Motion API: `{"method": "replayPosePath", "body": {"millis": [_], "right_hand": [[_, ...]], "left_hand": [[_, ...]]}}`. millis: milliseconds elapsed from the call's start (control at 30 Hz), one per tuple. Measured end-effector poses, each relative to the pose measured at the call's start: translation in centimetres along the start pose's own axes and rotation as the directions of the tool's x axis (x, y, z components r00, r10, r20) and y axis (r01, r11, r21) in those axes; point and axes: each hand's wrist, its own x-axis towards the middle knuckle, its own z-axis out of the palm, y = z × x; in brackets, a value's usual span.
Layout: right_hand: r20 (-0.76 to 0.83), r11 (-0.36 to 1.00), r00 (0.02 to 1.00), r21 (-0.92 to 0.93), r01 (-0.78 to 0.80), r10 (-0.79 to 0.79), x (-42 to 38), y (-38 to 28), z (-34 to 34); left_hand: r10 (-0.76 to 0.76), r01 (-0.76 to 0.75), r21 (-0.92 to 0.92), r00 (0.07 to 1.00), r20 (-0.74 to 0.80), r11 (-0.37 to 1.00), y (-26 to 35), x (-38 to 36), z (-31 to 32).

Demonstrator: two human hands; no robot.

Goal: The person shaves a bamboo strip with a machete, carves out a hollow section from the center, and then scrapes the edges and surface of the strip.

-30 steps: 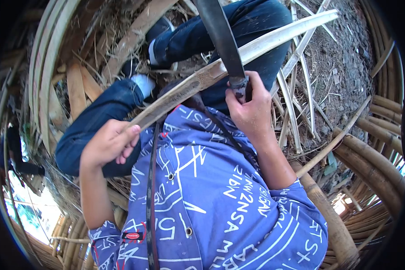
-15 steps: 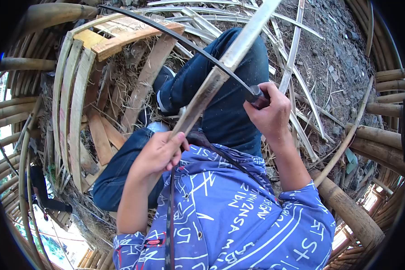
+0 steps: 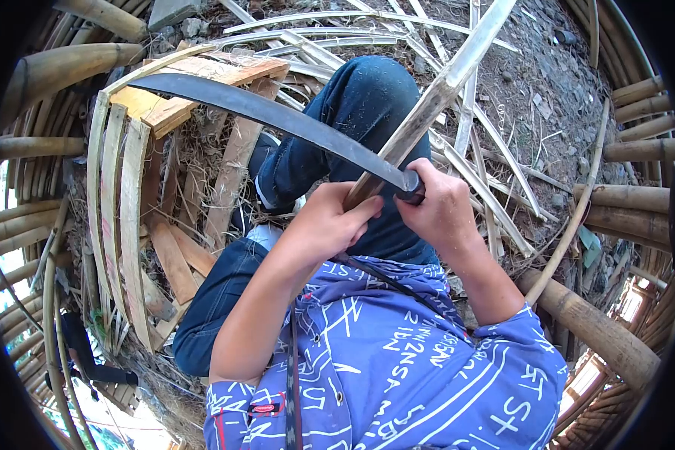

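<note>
Hands close together: your left hand (image 3: pixel 330 221) grips the bamboo strip (image 3: pixel 427 101), your right hand (image 3: pixel 439 210) clenches the machete (image 3: pixel 270 112), blade toward ten o'clock; next, a controlled splitting cut seems due.

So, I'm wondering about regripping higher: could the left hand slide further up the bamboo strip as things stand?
Probably not far: the left hand grips the bamboo strip right below where the knife blade crosses it, held by the right hand.
</note>
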Motion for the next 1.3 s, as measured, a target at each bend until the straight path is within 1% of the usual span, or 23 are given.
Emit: {"method": "replayPosePath", "body": {"millis": [67, 100, 133, 200, 233, 267, 300, 333, 400, 467, 567, 633, 667, 700, 733, 800, 867, 933, 1000, 1067, 1200, 1300], "right_hand": [[-0.036, 0.985, 0.999, -0.169, 0.021, -0.027, 0.3, 0.3, -0.8], [-0.064, 0.986, 0.998, -0.166, 0.016, -0.027, 0.5, 0.5, -1.2], [-0.075, 0.985, 0.997, -0.172, 0.009, -0.022, 0.7, 0.8, -1.5], [-0.122, 0.965, 0.989, -0.258, 0.053, -0.087, 1.5, 1.3, -2.2], [-0.148, 0.965, 0.984, -0.256, 0.06, -0.1, 2.1, 1.3, -2.7], [-0.164, 0.964, 0.981, -0.261, 0.057, -0.102, 2.7, 1.2, -3.1], [-0.169, 0.959, 0.976, -0.269, 0.089, -0.138, 3.4, 1.0, -3.5], [-0.174, 0.953, 0.969, -0.276, 0.123, -0.175, 4.1, 0.8, -3.8], [-0.177, 0.943, 0.964, -0.301, 0.14, -0.199, 5.3, 0.4, -4.2], [-0.12, 0.927, 0.961, -0.317, 0.199, -0.248, 6.3, -0.3, -4.4], [-0.085, 0.911, 0.955, -0.334, 0.241, -0.284, 7.0, -1.4, -4.1], [-0.071, 0.894, 0.935, -0.326, 0.306, -0.346, 7.0, -2.5, -4.2], [-0.062, 0.896, 0.936, -0.318, 0.311, -0.347, 6.9, -3.1, -4.0], [-0.035, 0.895, 0.94, -0.321, 0.31, -0.338, 6.8, -3.7, -3.8], [-0.009, 0.893, 0.943, -0.324, 0.311, -0.332, 6.8, -4.0, -3.7], [0.017, 0.877, 0.936, -0.342, 0.337, -0.352, 6.9, -3.7, -2.8], [0.041, 0.857, 0.936, -0.389, 0.337, -0.349, 7.1, -4.1, -2.5], [0.061, 0.855, 0.931, -0.379, 0.356, -0.36, 7.4, -4.3, -2.7], [0.088, 0.824, 0.923, -0.425, 0.374, -0.374, 7.6, -4.0, -2.7], [0.1, 0.817, 0.93, -0.451, 0.359, -0.353, 7.9, -3.9, -2.7], [0.078, 0.815, 0.926, -0.451, 0.364, -0.37, 8.2, -3.8, -2.6], [0.04, 0.812, 0.926, -0.467, 0.35, -0.375, 8.7, -3.3, -2.5]], "left_hand": [[0.113, -0.112, -0.042, 0.994, 0.0, 0.993, 0.1, 1.0, 0.8], [0.151, -0.151, -0.044, 0.988, -0.004, 0.987, 0.0, 1.6, 1.3], [0.156, -0.156, -0.039, 0.988, 0.008, 0.987, 0.2, 1.9, 1.7], [0.205, -0.204, -0.084, 0.979, 0.008, 0.975, 1.0, 2.4, 2.3], [0.215, -0.213, -0.075, 0.977, 0.018, 0.974, 1.5, 2.6, 2.3], [0.263, -0.263, -0.048, 0.965, 0.001, 0.964, 1.9, 2.8, 2.3], [0.312, -0.312, -0.02, 0.95, -0.017, 0.95, 2.4, 2.9, 2.3], [0.323, -0.323, -0.009, 0.946, -0.011, 0.946, 3.1, 2.8, 2.2], [0.283, -0.286, -0.02, 0.955, -0.092, 0.958, 4.5, 2.0, 1.8], [0.305, -0.308, -0.018, 0.947, -0.103, 0.951, 4.6, 1.7, 1.2], [0.257, -0.261, -0.001, 0.951, -0.171, 0.965, 4.6, 0.2, 0.6], [0.278, -0.283, 0.005, 0.94, -0.199, 0.959, 4.4, -0.9, 0.3], [0.3, -0.305, 0.012, 0.93, -0.213, 0.952, 4.0, -1.4, 0.1], [0.292, -0.298, 0.007, 0.93, -0.225, 0.955, 3.6, -1.7, -0.1], [0.29, -0.297, 0.005, 0.929, -0.232, 0.955, 3.5, -2.0, -0.1], [0.225, -0.255, -0.094, 0.942, -0.247, 0.962, 3.1, -2.6, -0.2], [0.217, -0.247, -0.091, 0.943, -0.253, 0.965, 2.8, -3.0, -0.6], [0.211, -0.241, -0.089, 0.944, -0.254, 0.967, 2.5, -3.0, -0.7], [0.219, -0.249, -0.08, 0.937, -0.27, 0.965, 2.3, -3.0, -0.6], [0.227, -0.258, -0.087, 0.936, -0.268, 0.962, 2.1, -2.8, -0.7], [0.269, -0.304, -0.106, 0.929, -0.255, 0.947, 1.8, -2.5, -0.8], [0.271, -0.305, -0.089, 0.923, -0.274, 0.948, 1.8, -2.4, -0.8]]}}
